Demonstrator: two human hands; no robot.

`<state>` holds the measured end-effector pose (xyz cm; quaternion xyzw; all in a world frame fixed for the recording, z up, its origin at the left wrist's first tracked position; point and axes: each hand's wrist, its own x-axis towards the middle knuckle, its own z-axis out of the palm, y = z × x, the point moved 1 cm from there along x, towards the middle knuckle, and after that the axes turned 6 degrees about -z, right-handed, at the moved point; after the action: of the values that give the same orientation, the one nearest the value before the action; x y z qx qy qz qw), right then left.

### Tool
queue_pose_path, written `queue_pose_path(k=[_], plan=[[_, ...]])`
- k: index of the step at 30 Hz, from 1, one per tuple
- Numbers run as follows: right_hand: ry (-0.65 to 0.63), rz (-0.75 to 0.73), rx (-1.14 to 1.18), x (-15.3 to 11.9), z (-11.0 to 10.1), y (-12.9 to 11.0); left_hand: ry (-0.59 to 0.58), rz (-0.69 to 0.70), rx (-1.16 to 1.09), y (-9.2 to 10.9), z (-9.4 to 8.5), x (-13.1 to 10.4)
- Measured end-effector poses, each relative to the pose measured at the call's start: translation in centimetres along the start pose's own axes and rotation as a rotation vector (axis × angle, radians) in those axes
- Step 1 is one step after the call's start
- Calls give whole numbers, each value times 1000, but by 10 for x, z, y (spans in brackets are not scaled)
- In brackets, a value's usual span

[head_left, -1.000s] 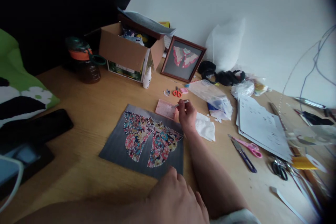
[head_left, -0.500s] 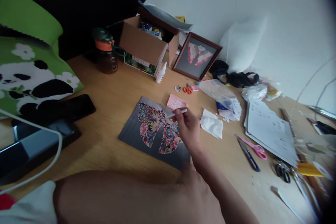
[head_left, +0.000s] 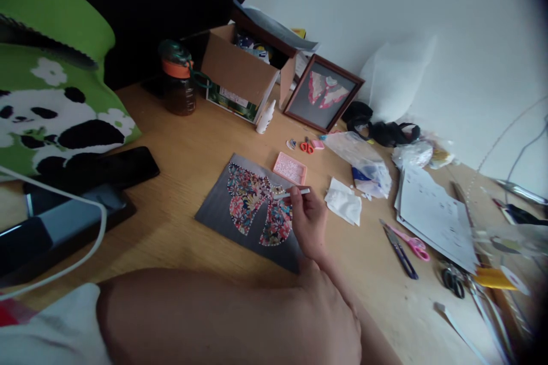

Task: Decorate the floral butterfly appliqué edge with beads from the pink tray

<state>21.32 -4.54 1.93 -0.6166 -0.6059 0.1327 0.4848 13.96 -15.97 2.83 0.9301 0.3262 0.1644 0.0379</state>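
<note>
One right hand (head_left: 309,218) is pinching a white tool (head_left: 304,191) over the butterfly (head_left: 258,194); the tray (head_left: 290,167) is sitting at eleven o'clock from it, likely for easy reach. Left hand's (head_left: 331,311) grip: cannot tell.

1 head-worn camera looks forward and down across the desk (head_left: 180,151) from close above.

Can see a drink bottle (head_left: 180,94) beside a box (head_left: 240,68), a phone (head_left: 136,165) beside panda fabric (head_left: 92,133), and papers (head_left: 432,211) at right.
</note>
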Motion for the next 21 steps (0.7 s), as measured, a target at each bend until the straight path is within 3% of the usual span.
queue_pose_path(k=[3,9,13,21], plan=[[14,-9,-15,-2,1,6,6,103,65,-6,-2,2],[37,-18,-55,-5,4,17,-176,144,92,-9,-14,9],[41,-35,-69,-4,4,22,-366,174,41,-18,-34,16],[-1,-84,-115,-3,6,27,-571,245,-69,-37,-82,39]])
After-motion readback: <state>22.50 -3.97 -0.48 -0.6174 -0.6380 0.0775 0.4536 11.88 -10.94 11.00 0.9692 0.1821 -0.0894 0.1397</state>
